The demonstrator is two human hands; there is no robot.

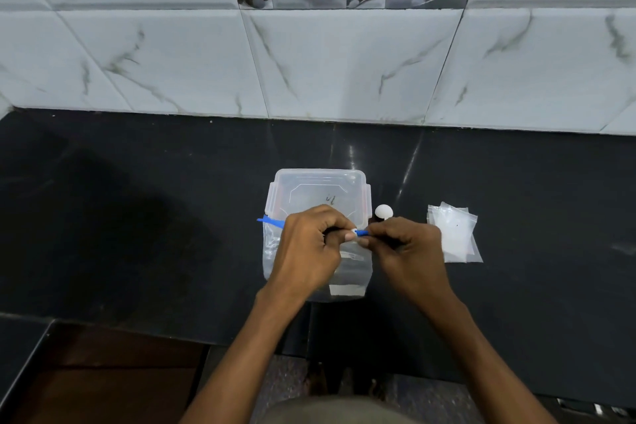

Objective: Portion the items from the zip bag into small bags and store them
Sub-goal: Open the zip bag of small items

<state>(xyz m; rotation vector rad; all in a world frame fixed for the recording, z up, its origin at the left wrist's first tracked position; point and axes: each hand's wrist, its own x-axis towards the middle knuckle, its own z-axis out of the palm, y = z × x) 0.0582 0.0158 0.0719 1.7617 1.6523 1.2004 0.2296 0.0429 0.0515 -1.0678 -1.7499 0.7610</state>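
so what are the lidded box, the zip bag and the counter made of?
Lidded box: looks like clear rigid plastic, see-through with moulded side latches. Zip bag: thin clear plastic film, crinkled, with a blue zip strip. Counter: probably polished dark stone, given the glossy reflections.

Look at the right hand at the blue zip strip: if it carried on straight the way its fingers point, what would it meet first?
The right hand points leftward along the zip bag strip, so it would most likely meet the left hand first, whose fingertips pinch the same strip almost against it. Depth is hard to judge from one view.
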